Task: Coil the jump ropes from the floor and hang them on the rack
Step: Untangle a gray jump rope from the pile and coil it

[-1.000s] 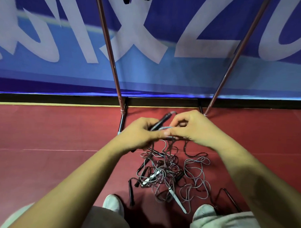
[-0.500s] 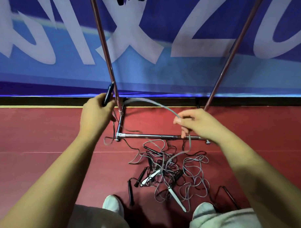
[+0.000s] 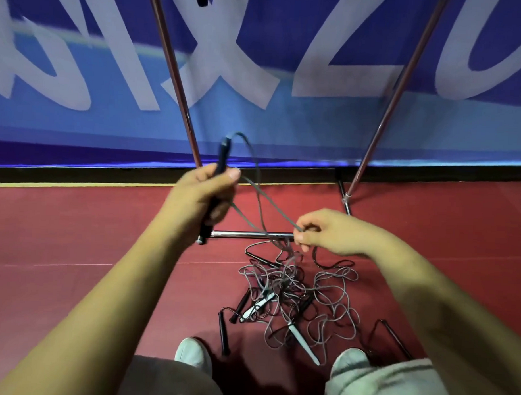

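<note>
Jump rope handle [image 3: 223, 154], black and slim, stands nearly upright in the left hand [image 3: 198, 201]. Its long axis runs from below the little finger up past the thumb, with the top end tipped slightly toward the right hand and pointing away from the person at the blue banner [image 3: 314, 134]. The left fingers are curled tight round the shaft, thumb pressed across the front. From the handle's top end the grey cord [image 3: 256, 167] loops over and drops on the thumb side, and a second strand leaves from under the thumb. Both run slantwise down to the right hand [image 3: 333, 234]. There the thumb and forefinger pinch the cord, the other fingers curled in beneath. Below those pinching fingertips the cord falls into the pile of ropes [image 3: 297, 290], a tangle of grey and black cords with black and white handles lying every way on the red floor [image 3: 74, 250]. Beyond the knuckles sits the rack [image 3: 246, 234], its base bar level between the two hands, two poles rising. White shoes [image 3: 193, 353] show on the near side of the pile.
</note>
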### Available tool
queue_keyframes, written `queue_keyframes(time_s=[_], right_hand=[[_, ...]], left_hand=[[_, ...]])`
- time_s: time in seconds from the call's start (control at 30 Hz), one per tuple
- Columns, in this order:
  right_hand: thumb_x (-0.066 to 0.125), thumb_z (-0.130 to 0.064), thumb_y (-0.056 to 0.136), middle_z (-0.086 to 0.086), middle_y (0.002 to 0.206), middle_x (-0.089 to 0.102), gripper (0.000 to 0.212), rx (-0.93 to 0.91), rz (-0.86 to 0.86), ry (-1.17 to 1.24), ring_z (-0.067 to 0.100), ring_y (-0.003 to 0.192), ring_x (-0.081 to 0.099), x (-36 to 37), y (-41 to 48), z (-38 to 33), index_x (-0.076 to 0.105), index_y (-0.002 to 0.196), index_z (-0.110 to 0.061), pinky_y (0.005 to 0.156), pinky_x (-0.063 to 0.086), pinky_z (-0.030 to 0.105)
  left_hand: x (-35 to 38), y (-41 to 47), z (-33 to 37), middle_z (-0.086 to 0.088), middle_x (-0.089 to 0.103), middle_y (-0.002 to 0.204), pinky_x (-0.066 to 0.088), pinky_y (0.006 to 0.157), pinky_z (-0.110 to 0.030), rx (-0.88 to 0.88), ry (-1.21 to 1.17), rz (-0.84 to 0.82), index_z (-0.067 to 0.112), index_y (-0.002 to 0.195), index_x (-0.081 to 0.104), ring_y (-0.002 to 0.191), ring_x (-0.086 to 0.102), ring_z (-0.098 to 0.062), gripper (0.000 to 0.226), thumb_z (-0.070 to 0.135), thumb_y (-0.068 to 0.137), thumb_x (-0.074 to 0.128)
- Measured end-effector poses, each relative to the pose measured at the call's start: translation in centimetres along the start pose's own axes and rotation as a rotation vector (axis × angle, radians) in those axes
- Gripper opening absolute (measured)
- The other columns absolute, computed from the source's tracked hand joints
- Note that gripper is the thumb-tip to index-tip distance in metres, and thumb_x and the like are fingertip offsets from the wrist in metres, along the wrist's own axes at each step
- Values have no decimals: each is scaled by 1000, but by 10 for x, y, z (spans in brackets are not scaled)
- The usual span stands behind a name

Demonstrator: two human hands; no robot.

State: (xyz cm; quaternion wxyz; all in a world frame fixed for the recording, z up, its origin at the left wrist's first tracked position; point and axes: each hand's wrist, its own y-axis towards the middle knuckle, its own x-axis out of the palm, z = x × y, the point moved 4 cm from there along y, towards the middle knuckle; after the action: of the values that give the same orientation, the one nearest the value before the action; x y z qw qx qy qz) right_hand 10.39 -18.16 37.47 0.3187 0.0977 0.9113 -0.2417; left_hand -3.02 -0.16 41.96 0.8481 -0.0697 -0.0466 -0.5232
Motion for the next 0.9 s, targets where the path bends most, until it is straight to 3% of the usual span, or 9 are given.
queue_keyframes(time_s=[0.13, 0.27, 0.33, 0.5, 0.57, 0.67, 0.77, 0.83, 0.9], right_hand=[[58, -19, 96, -9, 75, 71, 22, 123, 18, -97, 15, 68, 56, -1, 0, 25, 66, 75, -23, 77, 50, 37], [61, -16, 94, -2, 63, 68, 15, 24, 201, 65, 18, 58, 57, -13, -3, 2, 73, 86, -16, 64, 51, 35], [62, -21, 94, -2, 55, 63, 15, -41, 215, 93, 12, 49, 48, -15, -8, -17, 75, 89, -17, 54, 42, 27], [62, -22, 94, -4, 50, 59, 16, -202, 243, 159, 4, 43, 43, -13, -14, -52, 75, 86, -16, 48, 34, 19], [63, -18, 93, -4, 49, 57, 15, -210, 291, 214, 3, 44, 45, -19, -15, -51, 75, 84, -13, 50, 36, 20], [65, -25, 92, -4, 56, 63, 18, -142, 181, 207, 10, 54, 53, -15, -12, -35, 71, 77, -18, 58, 43, 29], [64, -34, 92, -1, 71, 72, 25, 57, -55, -30, 14, 64, 58, 3, -1, -1, 70, 76, -16, 67, 51, 38], [63, -32, 92, -1, 65, 63, 21, 248, -200, -218, 11, 56, 50, 12, -2, 24, 70, 80, -16, 56, 43, 30], [63, -26, 93, -5, 63, 55, 17, 338, -221, -250, 11, 56, 44, 16, -4, 38, 74, 87, -16, 54, 34, 25]], left_hand=[[-25, 6, -6, 1, 39, 59, 16, 39, -19, -71, -35, 153, 13, 79, 53, 38, 31, -10, 17, 18, 94, 59], [-52, 4, -22, -11, 66, 74, 32, 40, -20, -252, 564, 498, 12, 91, 68, 44, 56, -15, 5, 12, 91, 63], [-47, 3, -23, -14, 67, 68, 34, 40, -21, -226, 652, 478, 14, 97, 70, 35, 49, -9, 11, 14, 93, 60], [25, -10, -16, 4, 60, 51, 28, 39, -19, -193, 391, -170, 8, 107, 68, 35, 42, -7, 25, 28, 97, 57], [35, -16, -19, 4, 54, 49, 26, 37, -17, -243, 449, -361, 8, 95, 67, 35, 36, -7, 30, 37, 92, 60], [25, -9, -23, -3, 41, 56, 19, 40, -19, -204, 356, -288, 17, 73, 59, 41, 29, -11, 26, 35, 86, 72], [10, -2, -13, -2, 36, 60, 16, 37, -16, -94, 5, -143, 21, 66, 49, 42, 25, -9, 26, 25, 89, 60], [-1, 2, -1, 3, 37, 62, 17, 34, -16, -46, -247, -75, 22, 72, 43, 43, 27, -6, 24, 22, 94, 52], [-23, 7, 2, 5, 45, 61, 20, 34, -16, -63, -235, 111, 20, 75, 45, 44, 31, -7, 24, 19, 98, 51]])
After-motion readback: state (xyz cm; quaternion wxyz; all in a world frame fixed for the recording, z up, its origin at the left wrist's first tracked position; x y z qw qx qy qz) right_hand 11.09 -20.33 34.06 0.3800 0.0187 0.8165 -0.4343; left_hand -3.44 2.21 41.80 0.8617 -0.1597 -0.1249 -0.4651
